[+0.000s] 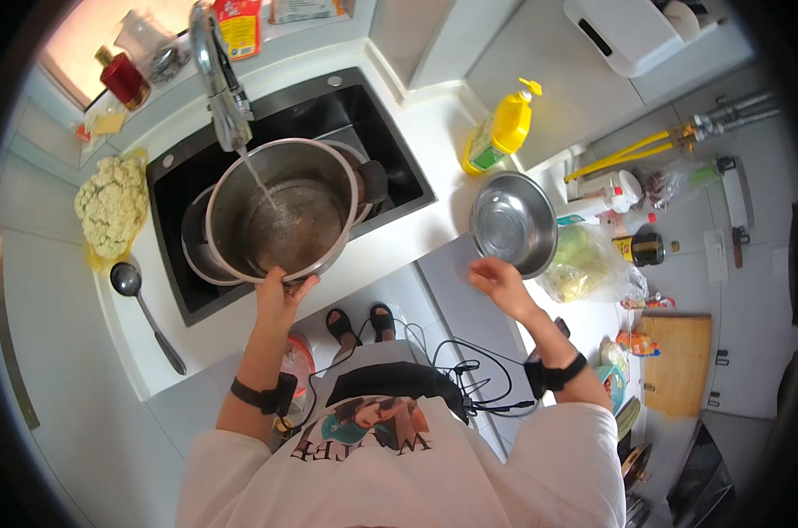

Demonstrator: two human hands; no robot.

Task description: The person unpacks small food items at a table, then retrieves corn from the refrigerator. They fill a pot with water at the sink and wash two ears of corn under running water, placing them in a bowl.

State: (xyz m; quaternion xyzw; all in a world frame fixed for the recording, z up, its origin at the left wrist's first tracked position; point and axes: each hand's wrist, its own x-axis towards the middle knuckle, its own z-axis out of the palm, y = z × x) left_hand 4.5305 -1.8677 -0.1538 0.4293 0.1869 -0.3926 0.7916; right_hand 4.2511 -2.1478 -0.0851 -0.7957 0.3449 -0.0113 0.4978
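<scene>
A deep steel pot (224, 228) with dark side handles stands tilted over the black double sink (396, 142). Water runs into it from the chrome pull-out faucet (231, 122). My left hand (283, 297) grips the pot's near rim, thumb at the edge. Beneath the pot, other metal vessels show in part inside the sink. My right hand (498, 280) is beside the near edge of a steel bowl (514, 221) on the counter at the right, its fingers loosely curled; nothing shows in it, and contact with the bowl cannot be told.
Left of the sink lie a cauliflower (112, 204) in a yellow bag and a black ladle (138, 300). A yellow pump bottle (504, 129) stands behind the bowl. Bagged vegetables (580, 257) and a dark sauce bottle (643, 249) are further right. Black cables (485, 369) hang at my waist.
</scene>
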